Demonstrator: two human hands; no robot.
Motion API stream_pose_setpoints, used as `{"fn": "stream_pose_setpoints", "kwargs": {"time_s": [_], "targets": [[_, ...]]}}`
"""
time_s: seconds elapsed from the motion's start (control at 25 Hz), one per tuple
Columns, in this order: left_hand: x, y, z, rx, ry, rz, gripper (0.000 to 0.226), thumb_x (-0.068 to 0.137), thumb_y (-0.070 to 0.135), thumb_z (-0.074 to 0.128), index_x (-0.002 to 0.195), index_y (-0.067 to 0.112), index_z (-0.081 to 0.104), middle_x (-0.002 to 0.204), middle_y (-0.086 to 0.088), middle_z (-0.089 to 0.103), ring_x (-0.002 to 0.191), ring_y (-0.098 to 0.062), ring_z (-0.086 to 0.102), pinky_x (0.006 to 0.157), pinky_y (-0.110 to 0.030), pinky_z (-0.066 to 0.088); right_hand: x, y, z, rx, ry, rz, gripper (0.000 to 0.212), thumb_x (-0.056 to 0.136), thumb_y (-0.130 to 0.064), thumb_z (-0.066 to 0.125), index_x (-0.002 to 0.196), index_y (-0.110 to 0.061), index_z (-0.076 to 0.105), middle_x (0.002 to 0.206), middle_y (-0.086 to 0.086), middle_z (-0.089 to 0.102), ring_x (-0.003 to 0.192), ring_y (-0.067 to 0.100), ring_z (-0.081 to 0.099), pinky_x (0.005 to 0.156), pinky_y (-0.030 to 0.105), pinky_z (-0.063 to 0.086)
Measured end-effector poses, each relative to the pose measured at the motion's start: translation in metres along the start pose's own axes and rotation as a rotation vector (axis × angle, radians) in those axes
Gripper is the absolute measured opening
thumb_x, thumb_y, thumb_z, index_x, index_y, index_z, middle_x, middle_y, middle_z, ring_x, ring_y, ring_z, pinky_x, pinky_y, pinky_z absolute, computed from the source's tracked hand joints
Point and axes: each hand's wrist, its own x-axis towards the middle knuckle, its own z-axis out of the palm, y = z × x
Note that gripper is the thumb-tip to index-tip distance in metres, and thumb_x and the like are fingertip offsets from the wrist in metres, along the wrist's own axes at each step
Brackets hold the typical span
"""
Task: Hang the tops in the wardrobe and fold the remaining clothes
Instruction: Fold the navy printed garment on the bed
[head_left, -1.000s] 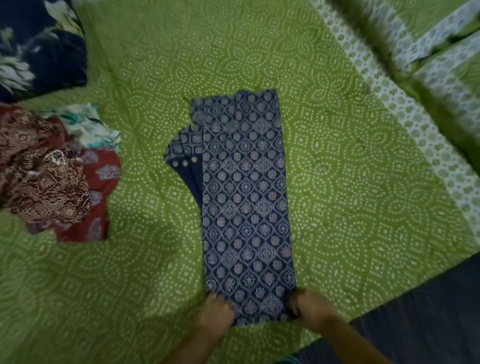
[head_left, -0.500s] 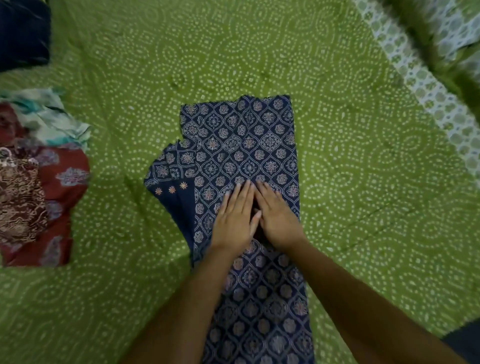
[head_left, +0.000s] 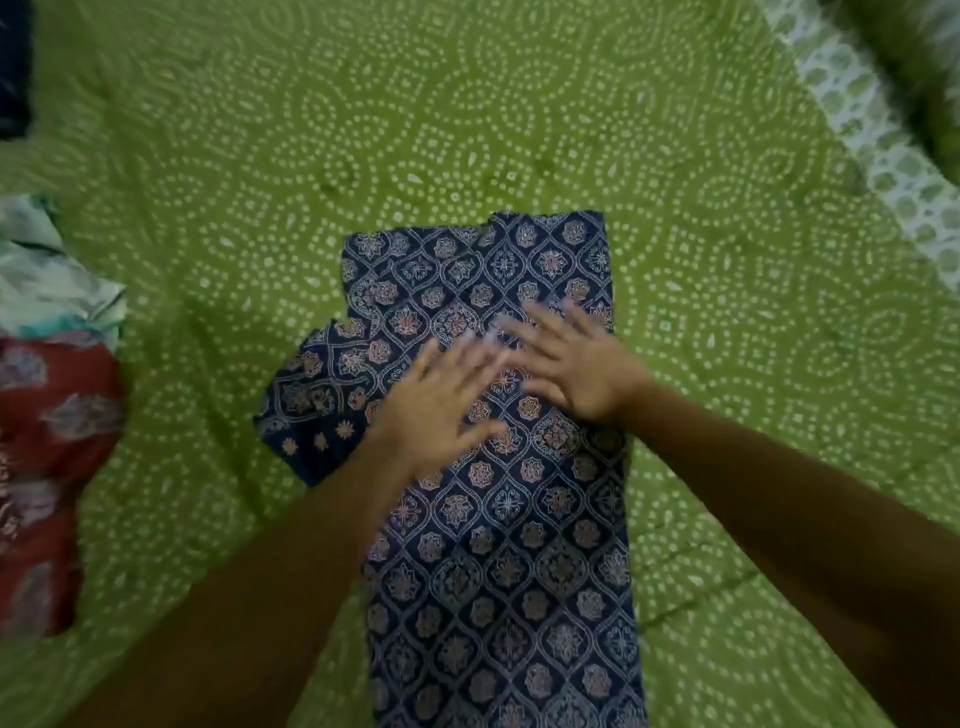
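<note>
Now both hands (head_left: 441, 410) have spread apart on the garment (head_left: 498, 519).

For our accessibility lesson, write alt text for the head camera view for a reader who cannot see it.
Two open hands, left and right, lie flat on a navy patterned garment folded lengthwise on a green dotted bedspread. A red printed cloth lies at the left edge.
</note>
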Motion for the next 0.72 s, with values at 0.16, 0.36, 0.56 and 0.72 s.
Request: {"fn": "stream_pose_setpoints", "kwargs": {"time_s": [0.16, 0.36, 0.56, 0.72], "targets": [[0.058, -0.093, -0.032, -0.063, 0.195, -0.698, 0.080, 0.092, 0.066, -0.002, 0.151, 0.011, -0.007, 0.159, -0.011, -0.008, 0.146, -0.030, -0.007, 0.118, -0.052, -0.001, 0.048, 0.087, -0.016, 0.103, 0.212, 0.777, 0.065, 0.096, -0.058, -0.003, 0.153, -0.027, -0.004, 0.160, 0.005, -0.007, 0.146, 0.030, -0.008, 0.116, 0.053, -0.009], [0.027, 0.024, -0.003, -0.018, 0.341, -0.508, 0.061, 0.101, 0.039, 0.005, 0.151, 0.005, -0.006, 0.159, -0.013, -0.008, 0.147, -0.030, -0.004, 0.119, -0.048, 0.003, 0.018, -0.053, 0.013, 0.264, 0.405, 0.819, 0.057, 0.104, -0.032, 0.015, 0.152, -0.007, -0.001, 0.159, 0.012, -0.007, 0.147, 0.028, -0.006, 0.119, 0.049, 0.006], [-0.181, 0.170, 0.119, -0.129, 0.110, -0.038, 0.067, 0.097, 0.051, 0.031, 0.151, 0.013, 0.022, 0.160, -0.004, 0.009, 0.148, -0.023, 0.000, 0.118, -0.048, 0.007, -0.156, -0.219, 0.101, 0.250, 0.118, 0.440, 0.061, 0.101, -0.041, 0.021, 0.153, -0.011, 0.009, 0.161, 0.006, 0.003, 0.148, 0.023, 0.002, 0.117, 0.046, 0.013], [-0.299, 0.214, 0.150, 0.032, -0.024, 0.317, 0.065, 0.096, 0.060, 0.026, 0.149, 0.023, 0.028, 0.157, 0.001, 0.026, 0.147, -0.028, 0.009, 0.115, -0.049, 0.010, -0.239, -0.254, 0.115, 0.238, -0.021, 0.259, 0.062, 0.099, -0.050, 0.023, 0.152, -0.017, 0.021, 0.159, 0.002, 0.017, 0.146, 0.026, 0.016, 0.113, 0.049, 0.017]]}}
